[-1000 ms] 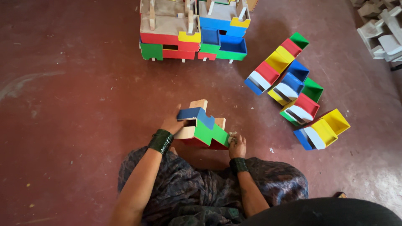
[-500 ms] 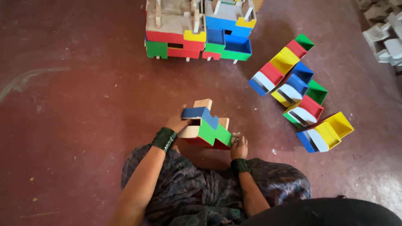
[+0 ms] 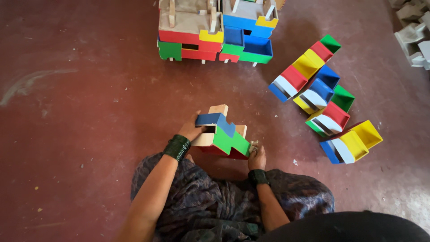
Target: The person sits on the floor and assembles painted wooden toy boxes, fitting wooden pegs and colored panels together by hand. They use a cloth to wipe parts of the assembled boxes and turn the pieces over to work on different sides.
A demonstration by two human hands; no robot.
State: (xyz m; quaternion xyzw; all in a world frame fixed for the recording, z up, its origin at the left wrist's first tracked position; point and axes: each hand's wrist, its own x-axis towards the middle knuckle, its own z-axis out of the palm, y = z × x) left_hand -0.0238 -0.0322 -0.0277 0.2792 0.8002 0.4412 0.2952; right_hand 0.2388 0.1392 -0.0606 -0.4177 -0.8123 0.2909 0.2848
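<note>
On the red floor (image 3: 80, 134) just ahead of the knees, the left hand (image 3: 191, 130) is gripping the painted wooden block piece (image 3: 220, 134), fingers wrapped on its side, apparently steadying it. The right hand (image 3: 257, 157) is pinching something small at its corner. Finished coloured boxes (image 3: 324, 101) are lying well apart, right; a stacked assembly (image 3: 215, 33) is standing beyond, nothing between.

the left hand (image 3: 191, 130) grips the side of a painted wooden block piece (image 3: 221, 134) (blue, green, red and bare wood) standing on the red floor (image 3: 89, 112). the right hand (image 3: 257, 157) rests at its lower right corner, touching it. a stacked block structure (image 3: 215, 31) sits farther off; loose coloured boxes (image 3: 324, 101) lie to the right.
</note>
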